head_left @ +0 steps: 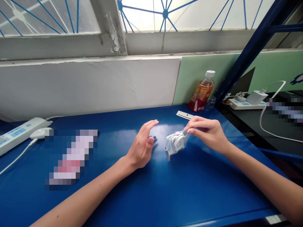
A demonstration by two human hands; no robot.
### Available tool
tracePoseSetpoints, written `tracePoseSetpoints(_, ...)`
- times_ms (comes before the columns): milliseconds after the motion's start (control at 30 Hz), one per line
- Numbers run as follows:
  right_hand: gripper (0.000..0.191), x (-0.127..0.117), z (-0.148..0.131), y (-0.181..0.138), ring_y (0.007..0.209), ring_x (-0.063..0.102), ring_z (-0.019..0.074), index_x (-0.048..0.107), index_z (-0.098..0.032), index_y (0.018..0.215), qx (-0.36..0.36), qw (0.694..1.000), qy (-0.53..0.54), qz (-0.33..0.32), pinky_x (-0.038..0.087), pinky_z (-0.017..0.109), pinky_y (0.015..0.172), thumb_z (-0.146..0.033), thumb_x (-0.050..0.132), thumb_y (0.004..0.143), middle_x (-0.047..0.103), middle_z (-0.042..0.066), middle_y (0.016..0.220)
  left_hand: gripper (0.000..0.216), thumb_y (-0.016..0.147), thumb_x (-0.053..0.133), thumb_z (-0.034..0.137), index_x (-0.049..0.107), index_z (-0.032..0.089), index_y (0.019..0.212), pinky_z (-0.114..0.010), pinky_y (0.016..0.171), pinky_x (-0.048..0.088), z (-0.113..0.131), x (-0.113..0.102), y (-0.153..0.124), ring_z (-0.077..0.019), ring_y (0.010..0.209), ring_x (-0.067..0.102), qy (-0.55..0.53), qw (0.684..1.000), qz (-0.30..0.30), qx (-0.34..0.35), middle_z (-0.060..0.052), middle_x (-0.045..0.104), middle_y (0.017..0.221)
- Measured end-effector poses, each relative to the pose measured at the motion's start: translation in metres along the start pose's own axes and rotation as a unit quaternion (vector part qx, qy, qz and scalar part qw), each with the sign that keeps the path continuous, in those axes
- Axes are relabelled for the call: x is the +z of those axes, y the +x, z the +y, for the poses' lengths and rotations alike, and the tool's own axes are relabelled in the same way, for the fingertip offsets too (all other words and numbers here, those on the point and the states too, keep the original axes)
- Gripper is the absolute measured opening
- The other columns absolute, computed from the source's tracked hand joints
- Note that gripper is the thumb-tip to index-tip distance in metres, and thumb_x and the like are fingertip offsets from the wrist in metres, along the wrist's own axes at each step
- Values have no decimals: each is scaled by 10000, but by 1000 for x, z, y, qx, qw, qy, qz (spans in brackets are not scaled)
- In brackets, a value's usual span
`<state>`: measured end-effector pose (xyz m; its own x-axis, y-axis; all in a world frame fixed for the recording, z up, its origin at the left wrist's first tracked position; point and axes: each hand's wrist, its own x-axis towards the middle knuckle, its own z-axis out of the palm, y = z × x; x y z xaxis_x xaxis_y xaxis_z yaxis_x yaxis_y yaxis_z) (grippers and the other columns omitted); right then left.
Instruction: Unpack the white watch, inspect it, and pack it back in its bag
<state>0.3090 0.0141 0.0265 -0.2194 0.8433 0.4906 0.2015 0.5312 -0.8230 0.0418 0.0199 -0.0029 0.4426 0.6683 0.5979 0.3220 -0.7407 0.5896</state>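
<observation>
Between the thumb and fingers of my right hand (208, 130) is the top edge of a clear plastic bag (177, 142). White parts, perhaps a coiled cable, show through the plastic, though I cannot make out their exact kind. The bag hangs tilted above the blue table (151, 195). To its left, my left hand (143, 145) is held up with fingers extended and thumb apart, touching nothing. A flat white strip with a dark slot (184, 115) lies just behind my right hand, partly covered by it.
A drink bottle (202, 91) with a white cap stands at the back right near a blue metal post (248, 47). On the left lie a white power strip (22, 132), a white plug with cable (40, 133) and a blurred-out flat object (75, 154). Another power strip (246, 103) sits beyond the post.
</observation>
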Motion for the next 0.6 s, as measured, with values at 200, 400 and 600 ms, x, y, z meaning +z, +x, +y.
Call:
tracePoseSetpoints(200, 150, 15, 4, -2, 714, 648, 176, 772, -206, 800, 101, 995, 11, 8, 525, 294, 626, -341, 717, 837, 732, 41, 799, 621, 957, 504, 453, 283, 200, 1480, -498, 1126, 367, 9, 1, 1, -322, 1386, 393, 45, 996, -61, 48, -172, 414, 1477)
tracePoseSetpoints(400, 239, 26, 19, -6, 736, 665, 200, 762, -181, 849, 139, 990, -36, -3, 537, 324, 664, -407, 685, 852, 740, 55, 815, 994, 740, 752, 562, 234, 158, 1487, -504, 1155, 322, 14, 6, 3, -357, 1390, 374, 122, 976, -163, 76, -205, 427, 1468)
tracePoseSetpoints(600, 277, 20, 26, -9, 982, 671, 264, 717, -183, 1095, 29, 970, -235, -57, 556, 429, 865, -359, 594, 920, 705, 125, 1087, 1046, 702, 754, 583, 284, 61, 1476, -498, 1133, 355, 12, 6, 5, -366, 1358, 414, 147, 963, -224, 8, -237, 460, 1447)
